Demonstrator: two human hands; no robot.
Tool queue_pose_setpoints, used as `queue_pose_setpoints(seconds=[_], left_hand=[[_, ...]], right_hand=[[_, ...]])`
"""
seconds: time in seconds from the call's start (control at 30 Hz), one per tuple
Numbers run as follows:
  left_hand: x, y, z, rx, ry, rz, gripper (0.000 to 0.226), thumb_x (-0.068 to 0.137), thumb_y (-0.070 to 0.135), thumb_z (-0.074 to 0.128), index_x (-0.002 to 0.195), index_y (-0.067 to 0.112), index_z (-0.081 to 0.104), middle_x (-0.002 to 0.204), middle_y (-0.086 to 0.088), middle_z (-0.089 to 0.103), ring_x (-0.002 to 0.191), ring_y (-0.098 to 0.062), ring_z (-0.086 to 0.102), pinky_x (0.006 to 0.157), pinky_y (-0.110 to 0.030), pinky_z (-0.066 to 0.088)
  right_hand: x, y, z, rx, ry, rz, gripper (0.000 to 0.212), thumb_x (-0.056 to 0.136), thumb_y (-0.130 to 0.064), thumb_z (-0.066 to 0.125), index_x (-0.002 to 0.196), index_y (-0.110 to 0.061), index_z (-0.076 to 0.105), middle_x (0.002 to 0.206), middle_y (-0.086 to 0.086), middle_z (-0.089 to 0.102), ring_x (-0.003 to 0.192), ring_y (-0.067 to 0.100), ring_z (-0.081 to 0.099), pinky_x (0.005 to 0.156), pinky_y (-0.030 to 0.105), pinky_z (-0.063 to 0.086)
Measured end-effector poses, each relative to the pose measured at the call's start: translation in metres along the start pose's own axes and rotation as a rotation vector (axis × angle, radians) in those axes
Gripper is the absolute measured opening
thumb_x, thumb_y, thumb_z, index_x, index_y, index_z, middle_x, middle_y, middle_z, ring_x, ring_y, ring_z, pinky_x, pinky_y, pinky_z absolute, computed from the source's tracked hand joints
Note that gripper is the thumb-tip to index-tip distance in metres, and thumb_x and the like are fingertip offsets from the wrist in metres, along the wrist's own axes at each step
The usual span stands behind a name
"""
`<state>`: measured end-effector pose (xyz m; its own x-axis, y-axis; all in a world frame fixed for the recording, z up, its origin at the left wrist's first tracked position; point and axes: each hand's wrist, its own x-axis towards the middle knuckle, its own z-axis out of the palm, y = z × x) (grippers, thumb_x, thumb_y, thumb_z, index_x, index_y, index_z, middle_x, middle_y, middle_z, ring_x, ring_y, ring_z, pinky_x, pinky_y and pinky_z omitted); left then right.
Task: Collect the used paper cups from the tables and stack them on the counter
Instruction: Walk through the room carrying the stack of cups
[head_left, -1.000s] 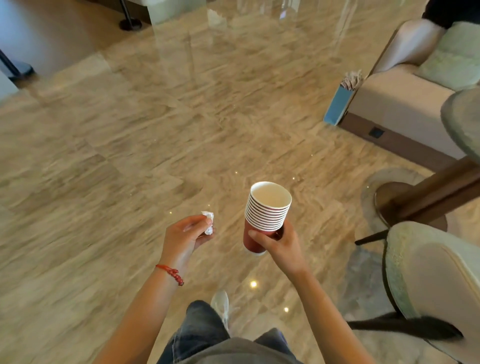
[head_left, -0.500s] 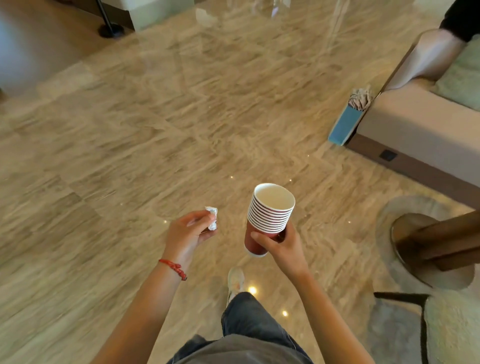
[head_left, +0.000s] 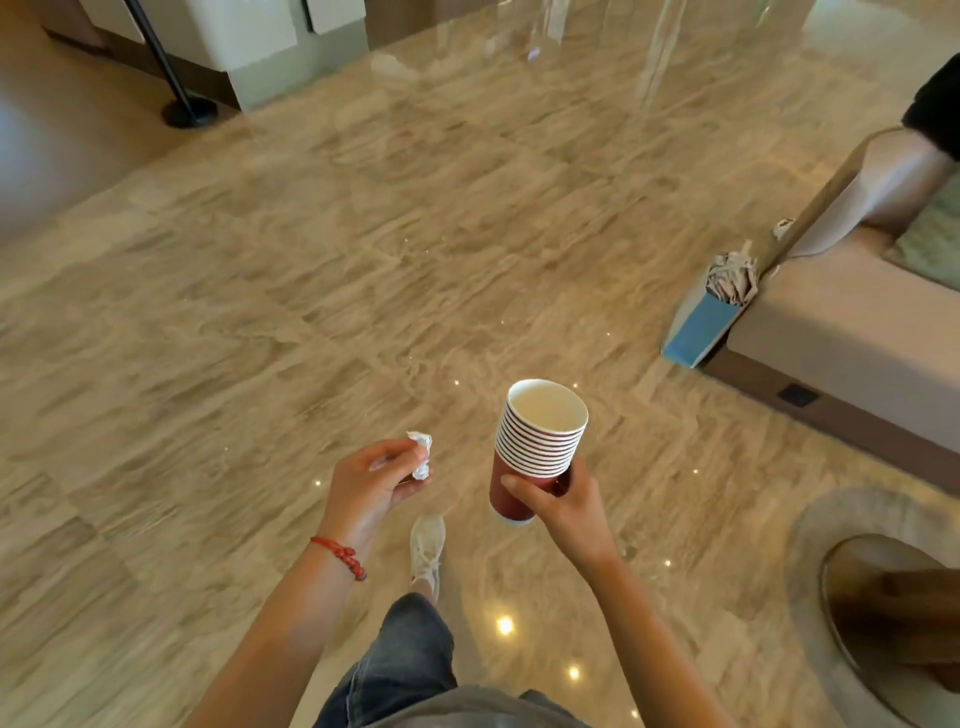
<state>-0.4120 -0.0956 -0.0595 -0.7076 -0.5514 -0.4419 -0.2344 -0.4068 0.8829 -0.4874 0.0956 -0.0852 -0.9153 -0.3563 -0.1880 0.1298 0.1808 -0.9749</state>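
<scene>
Right now my right hand (head_left: 563, 506) is wrapped around the lower body of the nested stack of paper cups (head_left: 535, 447), thumb across the front and fingers behind, holding it upright and mouth-up, I judge so nothing left inside spills while I walk. My left hand (head_left: 371, 480) pinches a crumpled white wad (head_left: 421, 454) at its fingertips, probably litter picked up with the cups. Both are carried at waist height over the marble floor (head_left: 311, 291); the stack sits in the right hand, near the left but apart. No surface for stacking is in sight yet.
</scene>
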Motion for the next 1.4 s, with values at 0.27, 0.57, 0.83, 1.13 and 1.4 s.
queue_pose_setpoints(seconds=[0.27, 0.57, 0.83, 1.13, 1.4], left_hand=[[0.180, 0.080, 0.069, 0.080, -0.116, -0.010, 0.009, 0.079, 0.006, 0.068, 0.070, 0.006, 0.069, 0.076, -0.003, 0.070, 0.067, -0.010, 0.067, 0.061, -0.022, 0.056], [0.344, 0.154, 0.169, 0.096, -0.215, -0.066, 0.003, 0.078, 0.002, 0.068, 0.076, 0.003, 0.070, 0.069, -0.006, 0.070, 0.063, -0.014, 0.069, 0.056, -0.021, 0.054], [0.496, 0.188, 0.294, 0.138, -0.271, -0.065, 0.002, 0.078, 0.001, 0.068, 0.079, 0.001, 0.069, 0.074, -0.008, 0.068, 0.063, -0.012, 0.068, 0.062, -0.025, 0.058], [0.644, 0.247, 0.443, 0.191, -0.335, -0.062, 0.003, 0.078, 0.004, 0.069, 0.079, 0.004, 0.072, 0.077, -0.008, 0.070, 0.069, -0.014, 0.069, 0.061, -0.023, 0.056], [0.798, 0.285, 0.566, 0.207, -0.391, -0.098, 0.013, 0.076, 0.004, 0.070, 0.067, 0.012, 0.074, 0.070, -0.003, 0.072, 0.072, -0.019, 0.069, 0.061, -0.024, 0.056]], right_hand=[[0.187, -0.046, 0.017, -0.001, 0.083, -0.044, 0.037, 0.070, -0.016, 0.080, 0.098, -0.030, 0.060, 0.091, -0.010, 0.071, 0.088, 0.005, 0.067, 0.072, 0.019, 0.054], [0.352, -0.083, -0.003, 0.052, 0.201, -0.009, 0.038, 0.071, -0.012, 0.079, 0.097, -0.030, 0.059, 0.090, -0.011, 0.071, 0.088, 0.003, 0.066, 0.071, 0.017, 0.053], [0.528, -0.091, -0.071, 0.059, 0.272, -0.011, 0.041, 0.071, -0.011, 0.079, 0.101, -0.029, 0.057, 0.090, -0.012, 0.070, 0.089, 0.002, 0.066, 0.071, 0.017, 0.053], [0.714, -0.129, -0.156, 0.096, 0.347, 0.019, 0.039, 0.072, -0.011, 0.078, 0.104, -0.023, 0.058, 0.096, -0.007, 0.069, 0.089, 0.004, 0.066, 0.071, 0.017, 0.053], [0.894, -0.142, -0.217, 0.092, 0.409, 0.044, 0.039, 0.071, -0.014, 0.079, 0.104, -0.022, 0.059, 0.094, -0.006, 0.070, 0.088, 0.005, 0.067, 0.070, 0.019, 0.054]])
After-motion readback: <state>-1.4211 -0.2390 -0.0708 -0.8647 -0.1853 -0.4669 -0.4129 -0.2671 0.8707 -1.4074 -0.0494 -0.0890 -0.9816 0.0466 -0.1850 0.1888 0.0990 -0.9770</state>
